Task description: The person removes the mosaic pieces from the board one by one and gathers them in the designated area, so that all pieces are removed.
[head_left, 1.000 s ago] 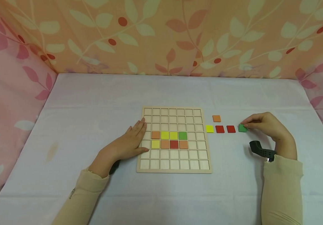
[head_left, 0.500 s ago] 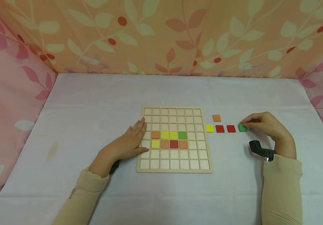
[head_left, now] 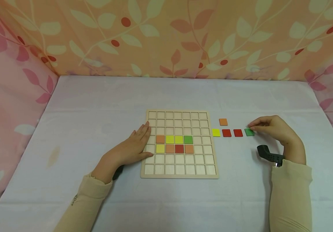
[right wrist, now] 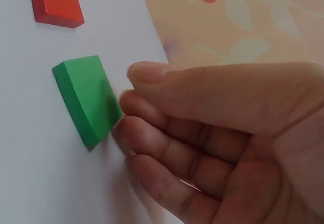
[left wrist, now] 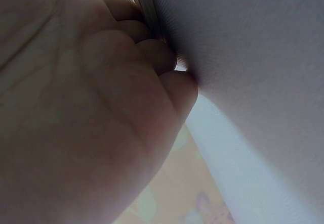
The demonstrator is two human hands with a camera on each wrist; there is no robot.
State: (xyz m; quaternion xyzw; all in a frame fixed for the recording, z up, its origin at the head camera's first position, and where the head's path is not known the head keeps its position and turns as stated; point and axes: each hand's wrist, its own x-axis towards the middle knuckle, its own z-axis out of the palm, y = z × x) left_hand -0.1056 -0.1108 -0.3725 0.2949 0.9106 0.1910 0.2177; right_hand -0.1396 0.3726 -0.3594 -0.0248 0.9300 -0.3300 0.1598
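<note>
A wooden grid board [head_left: 179, 175] lies flat on the white table, with several orange, yellow, green and red tiles in two of its rows. My left hand [head_left: 131, 146] rests against the board's left side, fingers straight and thumb on its edge; in the left wrist view, the fingertips [left wrist: 182, 85] meet that edge. At the right, a green tile [right wrist: 88, 95] lies flat on the cloth. My right hand [head_left: 273, 129] is beside it, its fingers loosely bent at the tile's near right edge and the thumb [right wrist: 147, 72] apart from the tile.
Between the board and the green tile lie a yellow tile [head_left: 216, 132] and two red tiles, a red one [head_left: 226, 133] and another red one [head_left: 237, 133], in a row. An orange tile [head_left: 223, 122] lies behind them. Patterned cloth [head_left: 166, 38] hangs behind the table.
The green tile has shifted very slightly left and turned a little, and more of it shows beside my right fingertips. My left hand and the board stay where they were.
</note>
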